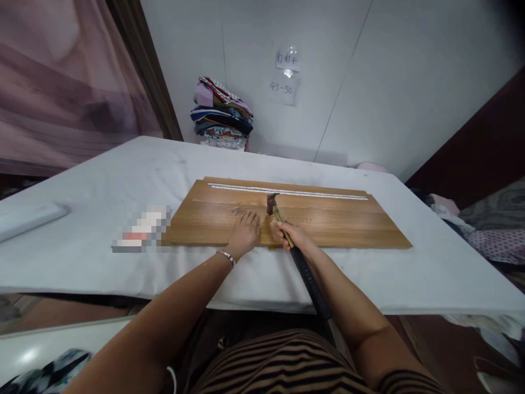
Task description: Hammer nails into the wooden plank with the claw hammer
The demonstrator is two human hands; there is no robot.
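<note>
My right hand (294,235) is wrapped around the upper handle of a claw hammer (303,271). Its head is up over the wooden board (340,230), and the black grip runs back under my forearm. My left hand (245,230) lies on the board with its fingers stretched forward, palm down. Just beyond those fingertips is a small heap of nails (235,210). A row of small dark dots (301,219) marks the board to the right of the hammer; whether they are nails or holes I cannot tell.
Two thin white strips (287,191) run along the board's far side. The board lies on a white-covered table (348,279). A blurred-out item (141,230) is left of it. Folded cloth (223,115) is stacked by the wall, where paper notes (284,87) hang.
</note>
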